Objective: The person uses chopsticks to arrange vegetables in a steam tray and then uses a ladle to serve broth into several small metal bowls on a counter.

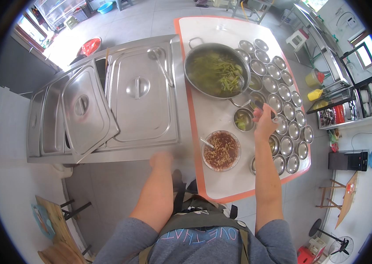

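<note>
My right hand (264, 120) grips the dark handle of a metal ladle (239, 82), whose bowl rests in the greens at the right side of a large steel pot (188, 81). The pot holds greenish broth with cut green vegetables. Just below the pot is a small steel bowl (235, 123) with some greens and liquid. A patterned bowl (237, 161) of reddish sauce with pale shreds and a spoon (207, 142) stands nearer me. Many small steel bowls (286, 146) crowd the table's right side. My left hand (162, 160), blurred, is at the steel counter's front edge; its fingers are unclear.
On the left, a steel food-warming counter (186, 132) carries a large lid (139, 115), a tilted second lid (87, 128) and another ladle (162, 67). The white table (219, 183) has an orange border. A stool (297, 39) and steel shelving stand beyond at the right.
</note>
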